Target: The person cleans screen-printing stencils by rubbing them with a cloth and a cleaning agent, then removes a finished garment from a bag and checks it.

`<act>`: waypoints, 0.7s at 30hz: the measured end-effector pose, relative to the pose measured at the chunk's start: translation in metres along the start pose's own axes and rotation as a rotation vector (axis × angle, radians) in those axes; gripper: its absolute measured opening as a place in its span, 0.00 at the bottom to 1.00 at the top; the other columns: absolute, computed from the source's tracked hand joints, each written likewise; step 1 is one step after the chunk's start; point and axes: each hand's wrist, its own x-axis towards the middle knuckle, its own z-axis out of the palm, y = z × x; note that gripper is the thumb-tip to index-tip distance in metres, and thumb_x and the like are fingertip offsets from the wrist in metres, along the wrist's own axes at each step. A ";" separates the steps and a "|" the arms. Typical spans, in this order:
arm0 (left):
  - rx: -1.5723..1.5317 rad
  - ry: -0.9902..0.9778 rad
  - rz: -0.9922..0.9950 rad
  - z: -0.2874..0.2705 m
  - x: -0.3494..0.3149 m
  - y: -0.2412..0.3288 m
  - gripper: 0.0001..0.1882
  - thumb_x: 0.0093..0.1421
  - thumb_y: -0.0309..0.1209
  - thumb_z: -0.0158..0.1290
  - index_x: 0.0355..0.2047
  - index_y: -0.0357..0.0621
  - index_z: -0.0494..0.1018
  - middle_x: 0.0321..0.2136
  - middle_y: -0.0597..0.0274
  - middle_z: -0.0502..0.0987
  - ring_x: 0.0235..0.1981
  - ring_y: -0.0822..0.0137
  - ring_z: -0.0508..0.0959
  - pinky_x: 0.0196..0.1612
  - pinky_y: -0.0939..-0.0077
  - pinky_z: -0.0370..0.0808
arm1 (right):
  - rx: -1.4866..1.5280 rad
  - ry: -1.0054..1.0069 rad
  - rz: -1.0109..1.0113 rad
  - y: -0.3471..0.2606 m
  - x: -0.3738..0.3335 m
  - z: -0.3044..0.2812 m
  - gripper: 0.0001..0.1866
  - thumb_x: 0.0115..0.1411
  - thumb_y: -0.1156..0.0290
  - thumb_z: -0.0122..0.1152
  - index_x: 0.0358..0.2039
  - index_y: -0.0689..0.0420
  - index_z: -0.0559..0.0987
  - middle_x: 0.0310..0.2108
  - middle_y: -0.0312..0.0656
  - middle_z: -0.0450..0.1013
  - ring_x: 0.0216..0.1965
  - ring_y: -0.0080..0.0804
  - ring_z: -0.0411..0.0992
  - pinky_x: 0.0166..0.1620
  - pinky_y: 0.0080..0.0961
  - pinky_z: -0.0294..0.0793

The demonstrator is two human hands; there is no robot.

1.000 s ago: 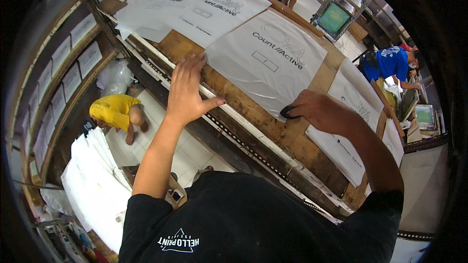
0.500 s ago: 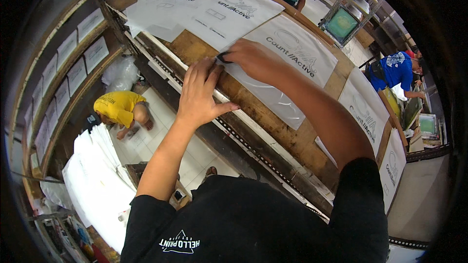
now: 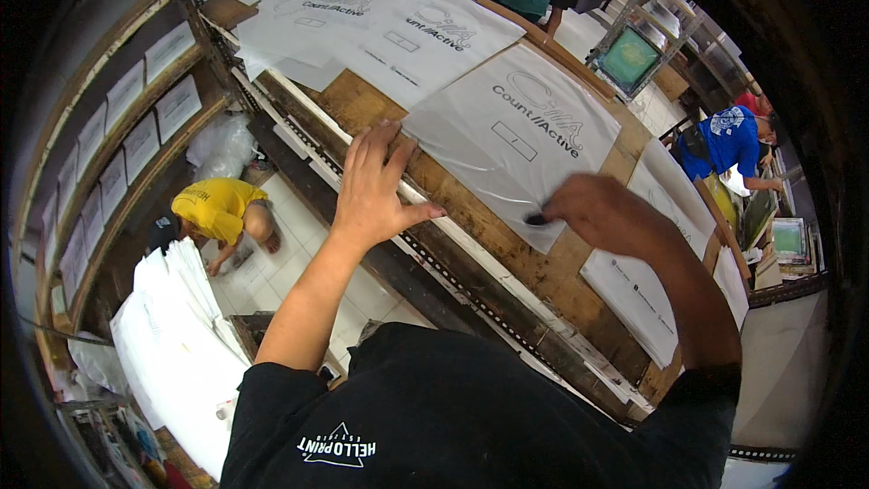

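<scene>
My left hand lies flat with fingers spread on the near edge of a long wooden printing table, beside the corner of a white printed sheet. My right hand is closed around a small dark object and presses it on the sheet's lower edge. The sheet lies flat on the wood and carries grey lettering. More white printed sheets lie in a row along the table to the left and another one to the right.
A person in a yellow shirt crouches on the tiled floor below the table, next to stacks of white fabric. Two other people stand at the far side. A framed green screen leans there. Shelves with papers line the left wall.
My right hand has swept from the sheet's left corner near my left hand to its lower right edge. My left hand stays planted on the table edge.
</scene>
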 end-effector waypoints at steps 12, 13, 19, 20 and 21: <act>0.007 0.032 -0.020 0.009 -0.007 -0.001 0.49 0.41 0.68 0.63 0.51 0.37 0.73 0.57 0.39 0.67 0.61 0.38 0.65 0.66 0.40 0.59 | -0.167 0.355 -0.274 0.014 0.202 0.042 0.15 0.55 0.83 0.55 0.42 0.61 0.83 0.42 0.48 0.78 0.48 0.46 0.74 0.55 0.38 0.74; -0.007 0.033 -0.010 0.009 -0.006 0.000 0.49 0.41 0.68 0.63 0.51 0.37 0.73 0.57 0.40 0.67 0.61 0.39 0.66 0.66 0.41 0.59 | -0.139 0.369 -0.277 0.018 0.198 0.047 0.14 0.56 0.83 0.55 0.42 0.61 0.83 0.41 0.48 0.78 0.48 0.47 0.73 0.54 0.39 0.74; -0.014 0.054 0.033 0.004 -0.002 -0.002 0.49 0.41 0.67 0.64 0.51 0.38 0.73 0.56 0.46 0.70 0.61 0.41 0.66 0.66 0.42 0.59 | -0.086 0.296 -0.309 0.035 0.117 0.047 0.12 0.57 0.80 0.56 0.41 0.58 0.83 0.38 0.48 0.76 0.43 0.49 0.72 0.48 0.42 0.73; -0.009 0.053 0.040 0.004 -0.001 0.000 0.48 0.41 0.66 0.64 0.51 0.38 0.73 0.56 0.46 0.70 0.61 0.41 0.66 0.66 0.42 0.59 | -0.065 0.300 -0.309 0.041 0.091 0.051 0.12 0.57 0.80 0.57 0.41 0.57 0.82 0.38 0.48 0.76 0.42 0.49 0.72 0.47 0.43 0.73; 0.001 0.053 0.042 0.004 0.000 0.000 0.48 0.41 0.66 0.64 0.51 0.38 0.73 0.56 0.46 0.70 0.61 0.41 0.66 0.66 0.42 0.59 | -0.045 0.304 -0.293 0.047 0.065 0.056 0.13 0.57 0.80 0.57 0.43 0.57 0.82 0.38 0.48 0.76 0.42 0.49 0.72 0.47 0.42 0.73</act>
